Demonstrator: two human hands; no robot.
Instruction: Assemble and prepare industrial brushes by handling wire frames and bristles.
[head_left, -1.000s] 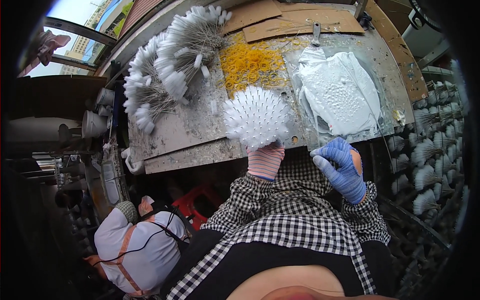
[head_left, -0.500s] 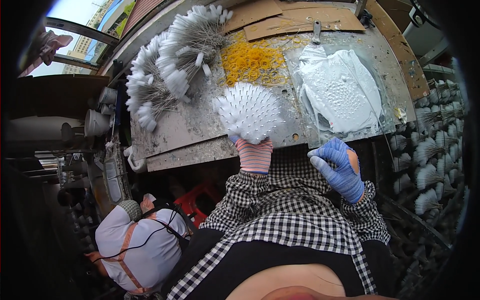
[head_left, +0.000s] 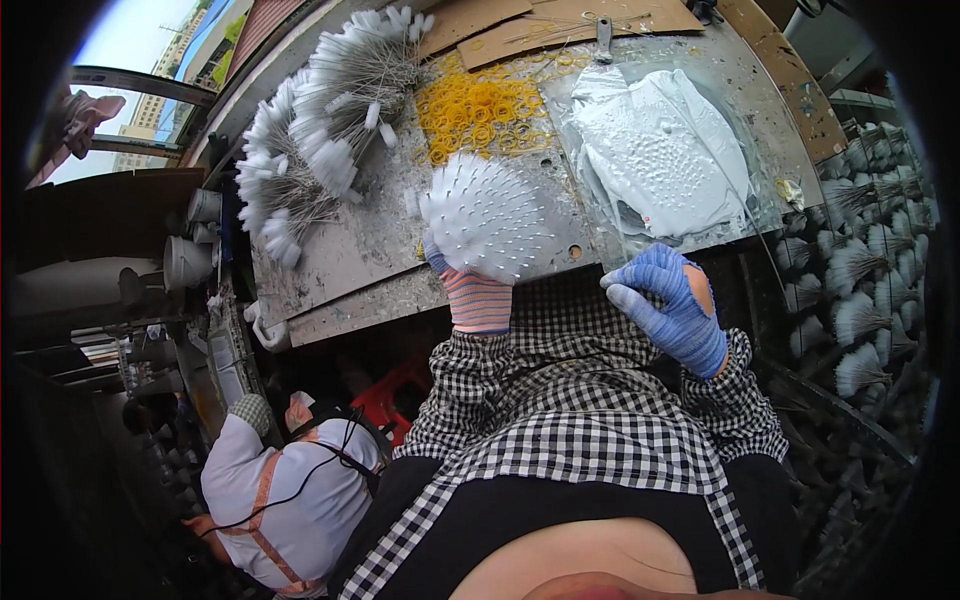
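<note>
White fan-shaped bundle of thin white-tipped sticks (head_left: 492, 215): held over the grey metal tabletop (head_left: 340, 250), left hand (head_left: 470, 290) in a striped glove, grip clamped on its base. Right hand (head_left: 672, 305), blue glove, fingers pinched together near the tabletop edge. Yellow rubber bands (head_left: 480, 105) heaped beyond.

A worn, grey, paint-spattered tabletop (head_left: 340, 250) fills the upper middle, its front edge chipped and stained. Brown cardboard sheets (head_left: 560, 20) lie along its far side. To the upper left, daylight enters through an opening (head_left: 150, 70) where blue sky and a tall building show. Left of the tabletop stands a dim, cluttered shelf with grey cups (head_left: 185, 262). Below it, another person in a white top with orange straps (head_left: 285, 495) crouches beside a red stool (head_left: 385, 395). On the right, dark racks (head_left: 870, 300) hold rows of white-tipped bundles.
</note>
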